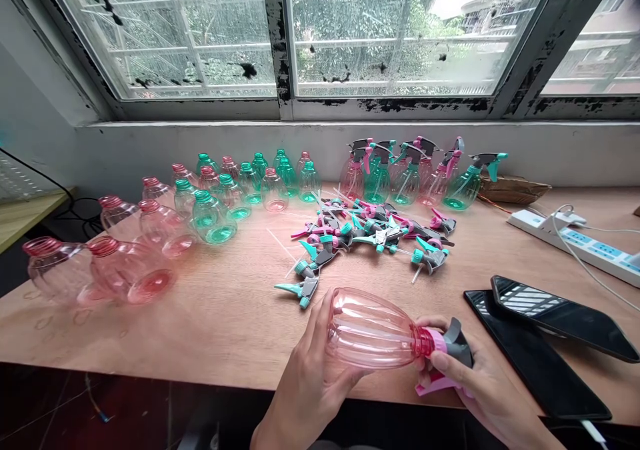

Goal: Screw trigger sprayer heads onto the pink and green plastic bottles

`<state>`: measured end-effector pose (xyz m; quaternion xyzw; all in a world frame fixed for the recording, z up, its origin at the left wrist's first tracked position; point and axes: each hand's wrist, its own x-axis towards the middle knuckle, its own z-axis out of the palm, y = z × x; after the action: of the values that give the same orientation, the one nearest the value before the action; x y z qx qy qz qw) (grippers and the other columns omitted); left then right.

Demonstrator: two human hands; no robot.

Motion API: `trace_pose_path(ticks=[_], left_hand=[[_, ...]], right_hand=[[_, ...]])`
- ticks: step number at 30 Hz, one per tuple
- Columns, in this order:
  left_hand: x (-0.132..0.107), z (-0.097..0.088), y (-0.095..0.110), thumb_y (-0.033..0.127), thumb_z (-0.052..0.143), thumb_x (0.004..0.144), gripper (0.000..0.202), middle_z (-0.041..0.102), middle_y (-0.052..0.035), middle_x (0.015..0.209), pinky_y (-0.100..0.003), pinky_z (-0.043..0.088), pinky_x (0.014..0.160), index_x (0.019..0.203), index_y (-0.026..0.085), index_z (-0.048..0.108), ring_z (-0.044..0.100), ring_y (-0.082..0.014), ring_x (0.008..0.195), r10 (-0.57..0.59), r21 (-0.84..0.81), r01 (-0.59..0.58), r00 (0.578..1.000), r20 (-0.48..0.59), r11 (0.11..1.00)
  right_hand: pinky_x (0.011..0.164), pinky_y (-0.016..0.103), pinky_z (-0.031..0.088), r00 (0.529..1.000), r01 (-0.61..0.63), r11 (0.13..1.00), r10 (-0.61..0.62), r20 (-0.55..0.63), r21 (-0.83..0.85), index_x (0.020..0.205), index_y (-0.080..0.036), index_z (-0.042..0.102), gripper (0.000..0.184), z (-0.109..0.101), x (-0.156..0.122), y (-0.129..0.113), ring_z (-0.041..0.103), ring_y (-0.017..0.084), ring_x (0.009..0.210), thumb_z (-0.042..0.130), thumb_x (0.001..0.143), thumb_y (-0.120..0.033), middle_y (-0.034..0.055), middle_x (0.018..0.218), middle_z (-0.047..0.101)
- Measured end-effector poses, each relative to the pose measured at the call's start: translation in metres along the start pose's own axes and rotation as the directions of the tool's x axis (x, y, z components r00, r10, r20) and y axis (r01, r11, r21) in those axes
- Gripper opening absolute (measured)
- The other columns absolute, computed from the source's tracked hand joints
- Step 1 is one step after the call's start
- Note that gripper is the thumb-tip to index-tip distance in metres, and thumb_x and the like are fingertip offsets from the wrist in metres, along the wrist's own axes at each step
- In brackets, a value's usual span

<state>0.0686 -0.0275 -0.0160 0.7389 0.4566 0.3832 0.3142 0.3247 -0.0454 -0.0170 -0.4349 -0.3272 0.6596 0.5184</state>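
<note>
The left hand (311,365) is cradling a bottle (373,330), the right hand (484,391) is gripping its spray head (457,345); keeping both aligned should be preventing crooked threading.

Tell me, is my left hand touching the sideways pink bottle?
Touching. The head view shows your left hand cupping the base end of the pink bottle.

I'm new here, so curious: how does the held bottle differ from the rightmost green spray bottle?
The pink bottle lies sideways in the left hand and right hand; the green bottle stands on the table. The pink bottle has a pink trigger, the green bottle a teal trigger. Both are see-through and have sprayer heads.
</note>
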Motion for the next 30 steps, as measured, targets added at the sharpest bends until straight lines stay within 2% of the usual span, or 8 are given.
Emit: trace_pose_path(ticks=[3, 8, 16, 21, 30], left_hand=[[0.0004, 0.0011, -0.0044, 0.043, 0.073, 0.096, 0.092, 0.037, -0.0087, 0.171, -0.048, 0.05, 0.119, 0.166, 0.042, 0.013, 0.048, -0.0348, 0.151, 0.033, 0.0, -0.033, 0.999, -0.007, 0.999], [0.0016, 0.0002, -0.0042, 0.039, 0.072, 0.097, 0.091, 0.043, -0.0077, 0.167, -0.047, 0.047, 0.122, 0.166, 0.042, 0.012, 0.047, -0.0322, 0.152, 0.04, 0.0, -0.04, 0.999, 0.011, 0.999], [0.0024, -0.0012, -0.0025, 0.039, 0.072, 0.097, 0.094, 0.037, -0.0058, 0.171, -0.05, 0.042, 0.126, 0.166, 0.044, 0.008, 0.042, -0.0305, 0.155, 0.046, 0.03, -0.047, 0.999, 0.021, 0.998], [0.0016, -0.0017, -0.0003, 0.038, 0.073, 0.097, 0.092, 0.043, -0.0049, 0.167, -0.05, 0.04, 0.126, 0.164, 0.046, 0.01, 0.044, -0.0302, 0.154, 0.023, 0.035, -0.024, 1.0, 0.015, 0.999], [0.0015, -0.0015, -0.0002, 0.037, 0.073, 0.096, 0.094, 0.045, -0.0058, 0.166, -0.047, 0.042, 0.125, 0.165, 0.044, 0.01, 0.046, -0.0294, 0.153, 0.037, 0.034, -0.037, 0.999, 0.008, 0.999]], right_hand=[[0.063, 0.034, 0.066, 1.0, 0.011, 1.0, -0.011, 0.01, 0.013, 0.106, -0.022, 0.077, 0.041, -0.0001, 0.0004, 0.0004, 0.073, 0.019, 0.06, 0.097, 0.075, -0.038, 0.001, 0.068, 0.08], [0.063, 0.033, 0.066, 1.0, 0.009, 1.0, -0.01, 0.015, 0.024, 0.107, -0.023, 0.077, 0.04, -0.0011, 0.0008, 0.0015, 0.074, 0.018, 0.061, 0.097, 0.076, -0.037, 0.0004, 0.069, 0.081], [0.064, 0.033, 0.067, 0.999, 0.011, 1.0, -0.012, 0.036, 0.015, 0.108, -0.023, 0.078, 0.04, -0.0036, 0.0012, 0.0018, 0.074, 0.018, 0.064, 0.096, 0.076, -0.038, 0.0017, 0.072, 0.081], [0.064, 0.033, 0.067, 0.999, 0.007, 1.0, -0.007, 0.038, 0.012, 0.109, -0.024, 0.079, 0.04, -0.0046, 0.0011, 0.0016, 0.075, 0.018, 0.064, 0.096, 0.076, -0.038, 0.0018, 0.073, 0.082], [0.063, 0.035, 0.067, 0.999, 0.005, 1.0, -0.006, 0.033, 0.015, 0.11, -0.022, 0.078, 0.042, -0.0049, 0.0015, 0.0023, 0.074, 0.019, 0.063, 0.096, 0.076, -0.037, 0.0028, 0.073, 0.081]])
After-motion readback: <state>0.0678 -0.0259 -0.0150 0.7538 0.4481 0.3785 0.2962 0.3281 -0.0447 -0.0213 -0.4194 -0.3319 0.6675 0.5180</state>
